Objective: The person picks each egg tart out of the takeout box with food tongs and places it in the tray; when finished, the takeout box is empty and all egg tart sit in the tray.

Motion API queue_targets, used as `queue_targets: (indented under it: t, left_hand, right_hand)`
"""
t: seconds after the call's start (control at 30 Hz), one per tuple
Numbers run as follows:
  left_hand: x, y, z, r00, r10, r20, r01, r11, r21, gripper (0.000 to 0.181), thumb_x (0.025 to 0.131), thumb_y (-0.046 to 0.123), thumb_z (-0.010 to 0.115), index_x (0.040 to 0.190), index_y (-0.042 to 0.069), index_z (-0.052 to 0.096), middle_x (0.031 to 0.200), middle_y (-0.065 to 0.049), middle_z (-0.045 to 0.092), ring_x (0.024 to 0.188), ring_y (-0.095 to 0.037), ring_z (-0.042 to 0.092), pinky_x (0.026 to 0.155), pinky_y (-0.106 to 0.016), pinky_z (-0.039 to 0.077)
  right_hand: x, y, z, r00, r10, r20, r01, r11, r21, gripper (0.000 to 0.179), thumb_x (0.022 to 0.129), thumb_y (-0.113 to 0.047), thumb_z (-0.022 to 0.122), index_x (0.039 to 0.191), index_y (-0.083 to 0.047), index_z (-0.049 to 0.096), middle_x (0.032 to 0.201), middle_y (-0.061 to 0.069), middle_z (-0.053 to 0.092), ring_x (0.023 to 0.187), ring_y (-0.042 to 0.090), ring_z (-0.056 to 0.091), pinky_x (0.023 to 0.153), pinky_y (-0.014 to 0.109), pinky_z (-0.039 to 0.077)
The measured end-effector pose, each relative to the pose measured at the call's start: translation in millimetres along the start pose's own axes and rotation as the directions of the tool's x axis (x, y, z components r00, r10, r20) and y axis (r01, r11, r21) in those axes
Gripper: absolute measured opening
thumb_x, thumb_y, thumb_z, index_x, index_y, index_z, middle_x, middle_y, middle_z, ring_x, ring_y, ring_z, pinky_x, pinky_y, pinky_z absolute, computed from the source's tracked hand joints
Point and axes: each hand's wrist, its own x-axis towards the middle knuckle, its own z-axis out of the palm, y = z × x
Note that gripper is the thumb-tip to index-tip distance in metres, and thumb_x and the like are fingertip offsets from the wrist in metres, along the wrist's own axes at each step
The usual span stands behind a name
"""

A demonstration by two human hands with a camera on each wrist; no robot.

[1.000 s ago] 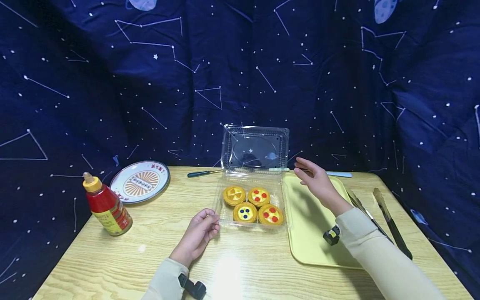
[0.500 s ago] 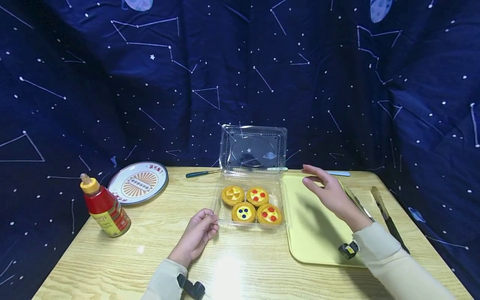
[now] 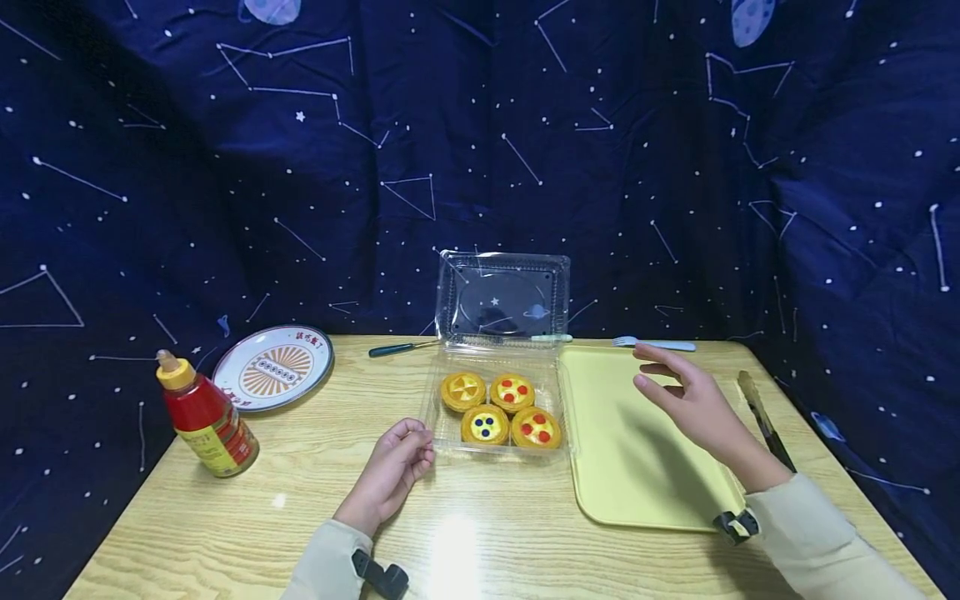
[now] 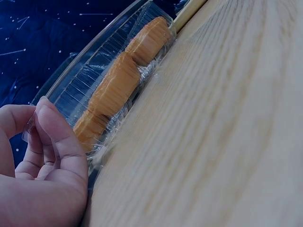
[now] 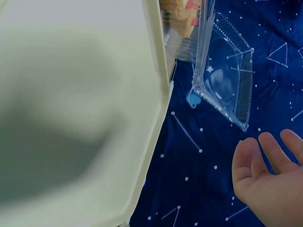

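A clear plastic clamshell box point(image 3: 549, 377) stands mid-table with its lid point(image 3: 501, 292) raised. Several egg tarts sit inside: one with blue dots point(image 3: 484, 425), two with red dots point(image 3: 536, 428), and one with a wedge pattern point(image 3: 462, 390). My left hand point(image 3: 390, 471) pinches the box's near left edge between thumb and fingers; the left wrist view shows the plastic rim point(image 4: 29, 126) in that pinch. Over the yellow tray point(image 3: 622, 492) hovers my right hand point(image 3: 697, 408), fingers apart and holding nothing. In the right wrist view its fingers point(image 5: 270, 156) are relaxed.
Left of the box are a red sauce bottle point(image 3: 207, 417) and a patterned plate point(image 3: 273, 367). Along the back lie a dark-handled tool point(image 3: 392, 350) and a light blue fork point(image 3: 663, 345). Tongs point(image 3: 765, 417) lie right of the tray, partly hidden by the right arm.
My right hand has moved rightward across the tray, away from the raised lid, uncovering the blue fork. The left hand keeps its pinch on the box, which has stayed in place.
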Motion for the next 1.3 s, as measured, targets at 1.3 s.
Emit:
queue_targets:
  t: [1.3]
  left_hand:
    - [1.1, 0.6, -1.2, 1.0, 0.002, 0.015, -0.002, 1.0, -0.009, 0.009, 0.094, 0.004, 0.057, 0.088, 0.01, 0.054, 0.081, -0.002, 0.055, 0.068, -0.01, 0.057, 0.057, -0.016, 0.047]
  right_hand:
    - [-67.8, 73.0, -69.8, 0.984, 0.093, -0.149, -0.137, 0.937, -0.322, 0.056, 0.094, -0.024, 0.069, 0.139, 0.004, 0.049, 0.136, 0.03, 0.048, 0.116, 0.013, 0.047, 0.068, 0.003, 0.037]
